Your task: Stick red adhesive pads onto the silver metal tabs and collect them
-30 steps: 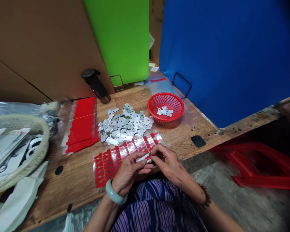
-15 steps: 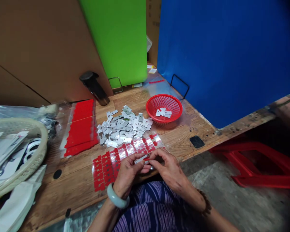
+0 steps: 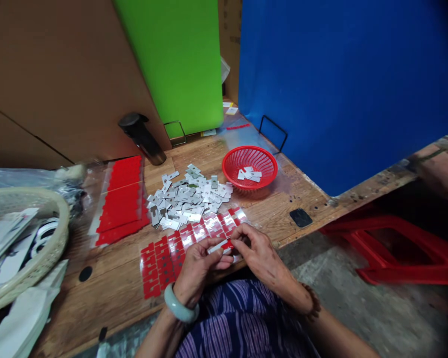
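Observation:
My left hand [image 3: 199, 266] is closed on a small flat metal plate [image 3: 217, 246], pinched between thumb and fingers. My right hand [image 3: 256, 251] pinches a small red sticker [image 3: 227, 244] at the right end of that plate; the two overlap there. Just beyond and below my hands lies a clear sheet of red stickers [image 3: 171, 258]. A loose pile of silvery metal plates [image 3: 190, 196] is spread behind the sheet. To the right of the pile, a red plastic basket [image 3: 271, 166] holds several more plates.
Stacked red sticker sheets [image 3: 121, 199] lie left of the pile, with a dark bottle [image 3: 144, 139] behind. A cream basket [image 3: 61, 248] of papers and scissors stands at far left. Blue [image 3: 339, 99] and green [image 3: 175, 59] panels rise at the back. A red stool [image 3: 395, 248] is at right.
My right fingers have pressed closer over the plate's end, where the red sticker now shows more plainly. The whole view has shifted slightly; the pile and baskets stay put.

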{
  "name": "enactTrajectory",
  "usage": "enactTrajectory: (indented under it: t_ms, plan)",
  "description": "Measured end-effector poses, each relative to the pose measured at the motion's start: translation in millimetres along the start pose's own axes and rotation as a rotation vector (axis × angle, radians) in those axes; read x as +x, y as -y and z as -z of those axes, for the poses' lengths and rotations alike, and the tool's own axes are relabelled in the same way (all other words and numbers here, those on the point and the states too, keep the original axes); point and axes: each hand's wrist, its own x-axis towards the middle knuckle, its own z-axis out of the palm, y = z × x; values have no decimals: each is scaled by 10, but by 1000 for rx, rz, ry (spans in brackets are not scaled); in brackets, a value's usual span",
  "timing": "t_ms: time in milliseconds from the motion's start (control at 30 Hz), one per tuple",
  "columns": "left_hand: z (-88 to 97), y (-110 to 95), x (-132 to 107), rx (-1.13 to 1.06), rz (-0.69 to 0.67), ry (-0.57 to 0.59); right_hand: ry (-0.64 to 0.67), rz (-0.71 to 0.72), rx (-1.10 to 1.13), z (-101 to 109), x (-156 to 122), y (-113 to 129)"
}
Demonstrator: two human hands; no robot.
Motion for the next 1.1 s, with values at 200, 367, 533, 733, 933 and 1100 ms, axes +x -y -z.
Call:
enactTrajectory:
  t_ms: [200, 367, 533, 733, 933, 1100]
  plan:
    - [2, 4, 5, -13, 6, -10, -21, 14, -28, -17, 21, -19]
    - [4, 20, 24, -19, 3, -22, -23, 24, -42, -21, 24, -35]
    - [-2, 25, 20, -16, -8, -21, -26, 37, -68, -32, 25, -40]
    - [-16, 20, 3, -1, -10, -44, -44, 43, -111, -61, 20, -47]
    - [15, 42, 21, 21, -19, -35, -48, 51, -111, -60, 19, -55]
    - [32, 47, 45, -3, -40, -37, -81, 77, -123, -115, 16, -132]
